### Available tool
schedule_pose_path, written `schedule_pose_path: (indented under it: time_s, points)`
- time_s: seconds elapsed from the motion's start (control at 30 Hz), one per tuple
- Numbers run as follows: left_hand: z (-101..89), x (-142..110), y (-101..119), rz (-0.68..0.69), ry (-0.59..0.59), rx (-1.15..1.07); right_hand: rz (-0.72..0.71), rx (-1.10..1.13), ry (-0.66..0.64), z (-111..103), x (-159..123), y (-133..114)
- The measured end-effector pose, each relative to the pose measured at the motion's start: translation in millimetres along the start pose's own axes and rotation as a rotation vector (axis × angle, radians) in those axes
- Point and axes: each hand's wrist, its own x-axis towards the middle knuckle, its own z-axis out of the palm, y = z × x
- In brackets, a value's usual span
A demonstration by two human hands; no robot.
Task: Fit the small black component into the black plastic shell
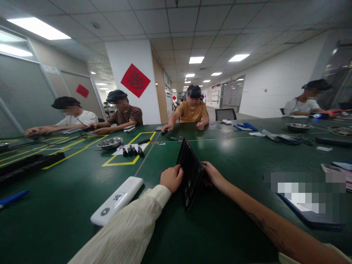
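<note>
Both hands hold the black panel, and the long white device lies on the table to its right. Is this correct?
Wrong side: the head view shows the white device on the table to the left of the panel. The rest stands.

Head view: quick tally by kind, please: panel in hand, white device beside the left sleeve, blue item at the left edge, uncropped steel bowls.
Held black panel: 1
White device: 1
Blue pen-like item: 1
Uncropped steel bowls: 2
Total: 5

On the table (217, 231), a device (118, 202) lies left of the panel (189, 172).
</note>
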Motion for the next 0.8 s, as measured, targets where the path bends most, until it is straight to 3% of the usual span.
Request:
schedule_pose_path:
  time_s: [0.8]
  points:
    - [0.9, 0, -1, 0.006, 0.009, -0.022, 0.023, -0.012, -0.016, 1, -6, -10]
